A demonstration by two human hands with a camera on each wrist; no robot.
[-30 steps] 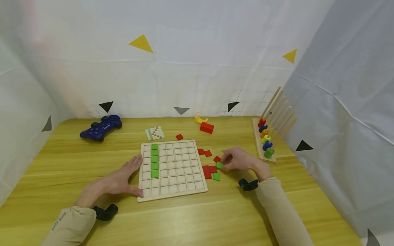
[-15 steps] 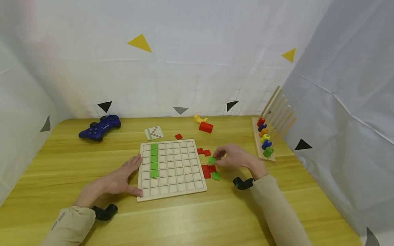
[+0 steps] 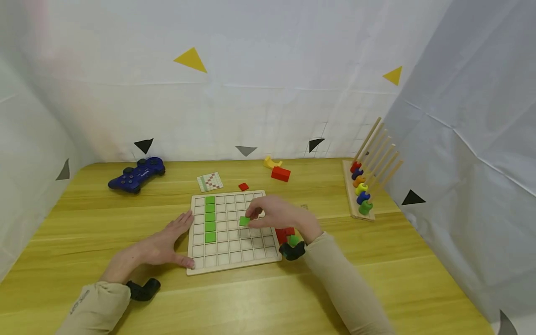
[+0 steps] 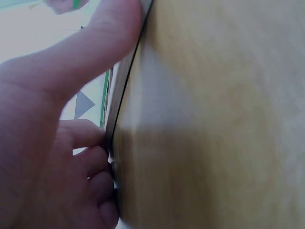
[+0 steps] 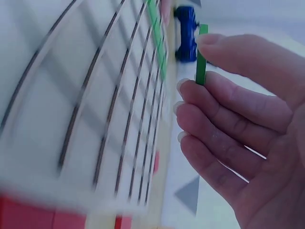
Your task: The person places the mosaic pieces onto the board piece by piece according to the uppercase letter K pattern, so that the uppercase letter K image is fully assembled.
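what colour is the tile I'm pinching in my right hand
Green. The flat face of the tile shows best in the head view.

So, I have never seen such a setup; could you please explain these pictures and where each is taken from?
There is no robot here, just a person's bare left hand and right hand. The wide picture comes from a camera worn on the head, looking forward and down. The two close-ups come from wrist cameras, each watching its own hand's work.

On the table lies a pale board with a grid, with five green tiles in one column. Around it are red tiles, a patterned card, a red block, a yellow piece, a game controller and a stand of pegs with coloured beads.

The left hand touches the board's left edge. The right hand pinches another green tile over the board; its own close-up shows that tile edge-on.
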